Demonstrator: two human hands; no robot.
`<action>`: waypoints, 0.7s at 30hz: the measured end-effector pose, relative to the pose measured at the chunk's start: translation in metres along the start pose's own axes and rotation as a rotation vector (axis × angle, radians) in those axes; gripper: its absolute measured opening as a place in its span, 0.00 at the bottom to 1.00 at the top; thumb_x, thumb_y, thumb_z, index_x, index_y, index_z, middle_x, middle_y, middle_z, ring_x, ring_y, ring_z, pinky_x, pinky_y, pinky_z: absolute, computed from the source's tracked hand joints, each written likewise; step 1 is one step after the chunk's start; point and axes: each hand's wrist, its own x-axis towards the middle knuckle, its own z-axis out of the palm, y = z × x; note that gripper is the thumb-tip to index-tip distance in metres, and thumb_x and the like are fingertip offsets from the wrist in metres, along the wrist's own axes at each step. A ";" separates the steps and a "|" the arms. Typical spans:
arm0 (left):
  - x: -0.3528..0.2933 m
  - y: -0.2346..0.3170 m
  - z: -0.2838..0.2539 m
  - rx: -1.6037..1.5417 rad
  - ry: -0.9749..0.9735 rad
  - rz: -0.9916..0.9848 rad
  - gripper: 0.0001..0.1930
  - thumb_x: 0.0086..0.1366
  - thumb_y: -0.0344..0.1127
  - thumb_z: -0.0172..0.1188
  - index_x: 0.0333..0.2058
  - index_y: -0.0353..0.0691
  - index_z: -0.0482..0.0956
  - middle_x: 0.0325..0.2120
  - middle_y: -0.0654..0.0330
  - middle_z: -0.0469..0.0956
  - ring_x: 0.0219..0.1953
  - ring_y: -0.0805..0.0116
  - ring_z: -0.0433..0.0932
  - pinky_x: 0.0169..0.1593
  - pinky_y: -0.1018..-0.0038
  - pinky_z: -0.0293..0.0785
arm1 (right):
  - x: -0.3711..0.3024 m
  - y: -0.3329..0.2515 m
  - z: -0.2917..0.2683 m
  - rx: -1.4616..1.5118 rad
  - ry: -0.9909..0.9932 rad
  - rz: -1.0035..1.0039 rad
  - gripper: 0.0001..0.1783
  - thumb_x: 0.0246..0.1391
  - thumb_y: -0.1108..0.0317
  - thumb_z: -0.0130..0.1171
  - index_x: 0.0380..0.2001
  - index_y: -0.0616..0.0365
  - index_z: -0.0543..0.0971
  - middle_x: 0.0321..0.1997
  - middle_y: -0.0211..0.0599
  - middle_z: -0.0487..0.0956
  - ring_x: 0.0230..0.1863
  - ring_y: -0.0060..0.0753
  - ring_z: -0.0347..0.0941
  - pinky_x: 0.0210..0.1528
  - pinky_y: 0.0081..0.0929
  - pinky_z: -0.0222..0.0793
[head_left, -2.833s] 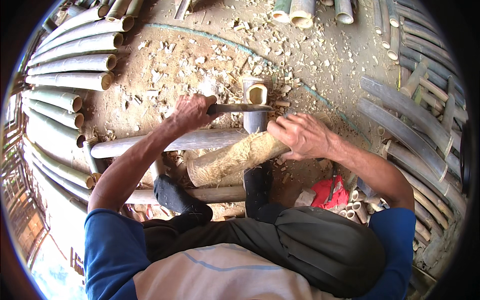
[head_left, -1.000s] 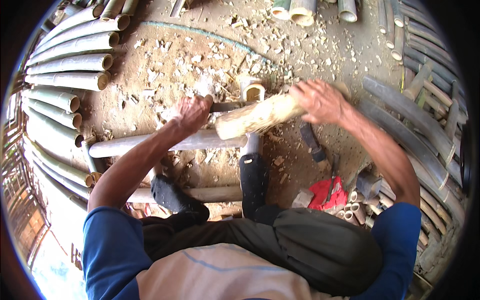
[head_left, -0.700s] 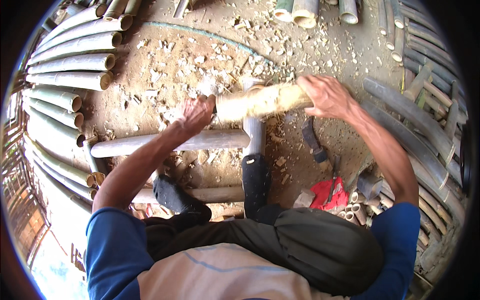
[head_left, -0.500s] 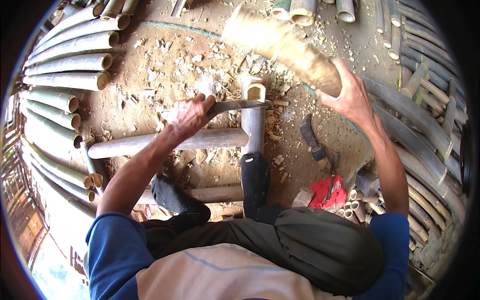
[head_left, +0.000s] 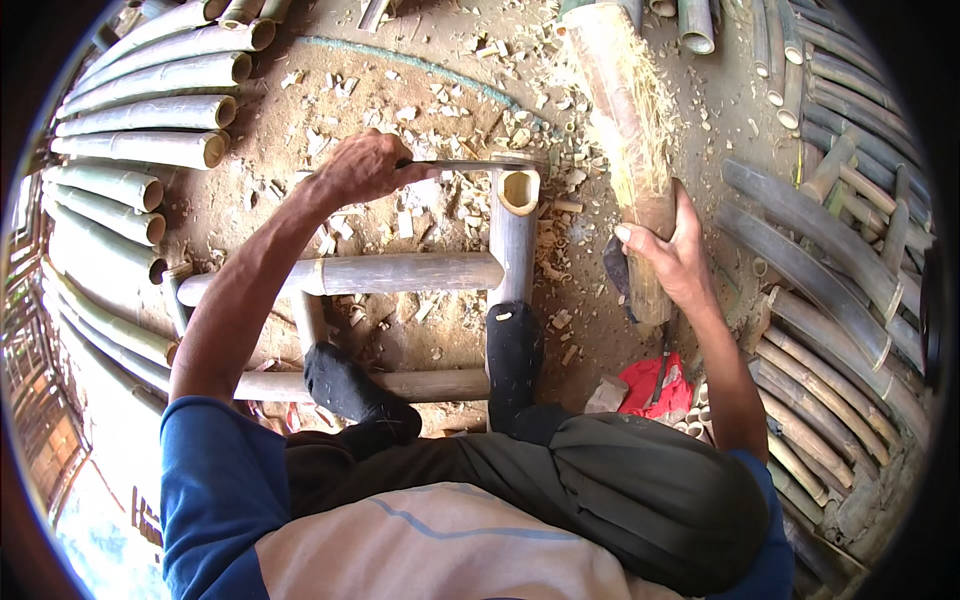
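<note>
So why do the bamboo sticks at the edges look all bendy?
In the head view the fisheye lens curves straight things near the rim, like the bamboo poles; corners go black. The thick bamboo log in the right hand looks slightly blurred; sunlight is bright, shadows short.

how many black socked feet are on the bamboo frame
2: the left foot rests on the near crossbar, the right foot on the upright bamboo pole.
</note>
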 end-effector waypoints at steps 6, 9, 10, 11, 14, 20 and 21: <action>-0.009 -0.002 0.004 0.114 -0.037 -0.144 0.33 0.67 0.69 0.51 0.28 0.43 0.86 0.10 0.70 0.70 0.10 0.79 0.59 0.13 0.74 0.56 | 0.006 0.010 0.040 -0.133 0.008 -0.138 0.34 0.53 0.62 0.67 0.58 0.64 0.64 0.49 0.52 0.78 0.46 0.41 0.79 0.46 0.40 0.80; -0.004 -0.005 0.005 0.049 -0.063 -0.149 0.35 0.65 0.72 0.51 0.27 0.42 0.85 0.09 0.71 0.67 0.09 0.79 0.57 0.13 0.75 0.55 | 0.014 0.016 0.047 -0.510 -0.228 0.095 0.34 0.53 0.62 0.66 0.58 0.63 0.64 0.46 0.56 0.78 0.42 0.47 0.80 0.41 0.41 0.82; -0.008 -0.007 0.006 0.054 -0.077 -0.168 0.35 0.64 0.73 0.50 0.27 0.42 0.84 0.09 0.71 0.66 0.09 0.79 0.57 0.13 0.75 0.55 | 0.021 0.007 0.046 -0.633 -0.325 0.186 0.33 0.53 0.62 0.66 0.57 0.63 0.64 0.46 0.58 0.79 0.42 0.49 0.81 0.42 0.44 0.82; -0.008 -0.007 0.006 0.059 -0.087 -0.183 0.36 0.64 0.73 0.50 0.26 0.42 0.83 0.09 0.71 0.65 0.09 0.79 0.56 0.13 0.76 0.55 | 0.026 -0.001 0.045 -0.651 -0.293 0.100 0.33 0.53 0.62 0.67 0.57 0.63 0.64 0.46 0.58 0.79 0.42 0.49 0.81 0.41 0.44 0.81; -0.008 -0.006 0.005 0.033 -0.140 -0.237 0.37 0.63 0.74 0.49 0.26 0.41 0.82 0.09 0.72 0.65 0.09 0.79 0.55 0.13 0.76 0.54 | 0.034 -0.025 0.044 -0.615 -0.186 -0.120 0.33 0.54 0.61 0.67 0.56 0.63 0.64 0.45 0.58 0.79 0.42 0.48 0.81 0.41 0.42 0.82; 0.004 -0.010 0.006 0.004 -0.250 -0.252 0.32 0.67 0.66 0.54 0.35 0.40 0.88 0.09 0.70 0.68 0.10 0.81 0.55 0.13 0.77 0.53 | 0.041 -0.006 0.069 -0.726 -0.386 0.173 0.30 0.55 0.61 0.66 0.53 0.64 0.63 0.44 0.56 0.79 0.37 0.43 0.80 0.34 0.40 0.83; 0.005 -0.011 0.006 -0.016 -0.274 -0.266 0.31 0.67 0.65 0.54 0.35 0.40 0.89 0.10 0.70 0.69 0.10 0.81 0.55 0.14 0.77 0.53 | 0.047 -0.010 0.063 -0.680 -0.348 0.175 0.29 0.56 0.59 0.67 0.51 0.63 0.65 0.45 0.56 0.79 0.38 0.43 0.81 0.36 0.40 0.83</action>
